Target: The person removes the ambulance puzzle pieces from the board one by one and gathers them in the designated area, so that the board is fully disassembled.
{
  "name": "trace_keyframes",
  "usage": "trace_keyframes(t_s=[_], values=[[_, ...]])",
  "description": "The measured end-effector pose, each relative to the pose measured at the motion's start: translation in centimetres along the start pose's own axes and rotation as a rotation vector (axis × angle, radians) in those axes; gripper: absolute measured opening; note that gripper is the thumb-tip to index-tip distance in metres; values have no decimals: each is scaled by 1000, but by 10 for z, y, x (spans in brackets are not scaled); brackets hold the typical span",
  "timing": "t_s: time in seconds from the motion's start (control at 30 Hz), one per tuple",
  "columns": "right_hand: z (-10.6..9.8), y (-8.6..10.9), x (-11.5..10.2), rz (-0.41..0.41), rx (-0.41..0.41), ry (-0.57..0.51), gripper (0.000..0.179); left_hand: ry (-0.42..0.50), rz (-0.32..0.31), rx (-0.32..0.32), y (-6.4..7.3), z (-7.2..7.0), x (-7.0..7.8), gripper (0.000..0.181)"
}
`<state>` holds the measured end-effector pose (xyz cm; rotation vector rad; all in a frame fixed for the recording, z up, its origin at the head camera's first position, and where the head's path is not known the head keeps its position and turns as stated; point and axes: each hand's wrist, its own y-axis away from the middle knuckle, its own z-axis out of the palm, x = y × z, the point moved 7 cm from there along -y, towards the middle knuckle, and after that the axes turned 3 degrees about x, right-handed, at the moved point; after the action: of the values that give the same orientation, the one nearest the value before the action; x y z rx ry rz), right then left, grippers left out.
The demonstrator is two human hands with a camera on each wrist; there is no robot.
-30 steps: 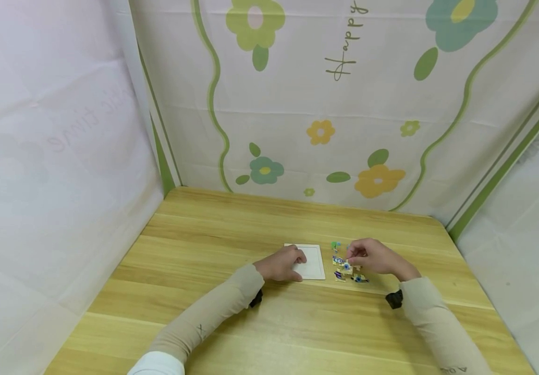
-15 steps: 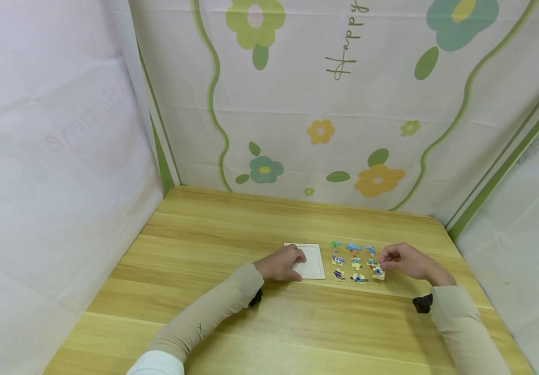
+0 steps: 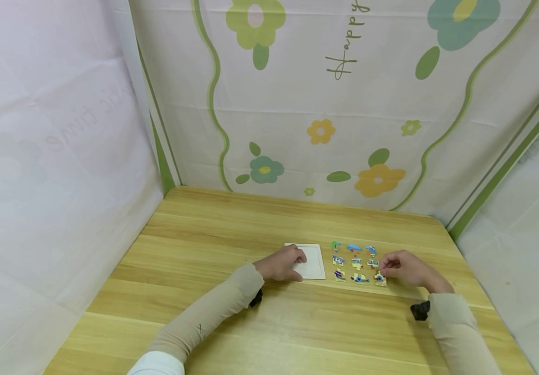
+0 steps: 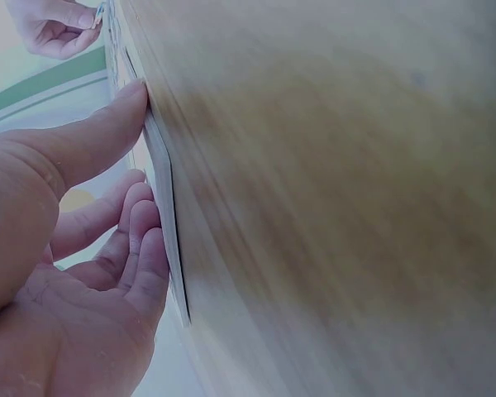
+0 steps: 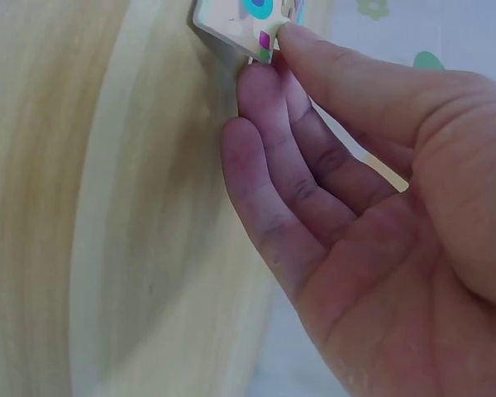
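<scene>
My left hand (image 3: 280,264) rests on a flat white puzzle tray (image 3: 315,264). In the left wrist view its thumb lies at the edge of the tray (image 4: 161,161), and its relaxed, bent fingers touch the surface. At the near right corner of a group of jigsaw pieces, my right hand (image 3: 404,268) pinches a puzzle piece (image 3: 380,279) by one corner. In the right wrist view that piece (image 5: 246,23), pale with a blue round print, is tilted close over the table, held between thumb and fingertips.
Several other colourful pieces, such as a green one (image 3: 335,245), a blue one (image 3: 354,247) and a yellow one (image 3: 360,279), lie in loose rows right of the tray on the wooden table (image 3: 232,224). A flower-printed cloth (image 3: 279,140) hangs behind the table.
The right hand has carried the piece from over the middle of the group to its right side, then lowered it towards the near right corner. The left hand has stayed on the tray.
</scene>
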<state>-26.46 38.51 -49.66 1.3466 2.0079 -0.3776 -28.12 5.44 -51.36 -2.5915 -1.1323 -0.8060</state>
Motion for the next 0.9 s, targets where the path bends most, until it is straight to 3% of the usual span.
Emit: trace_keyframes(t_s=[0.57, 0.9], values=[[-2, 9, 1, 48, 51, 66, 12, 34, 30, -6, 0, -2, 7, 49], [1, 10, -33, 34, 40, 98, 24, 70, 26, -7, 7, -6, 3, 46]])
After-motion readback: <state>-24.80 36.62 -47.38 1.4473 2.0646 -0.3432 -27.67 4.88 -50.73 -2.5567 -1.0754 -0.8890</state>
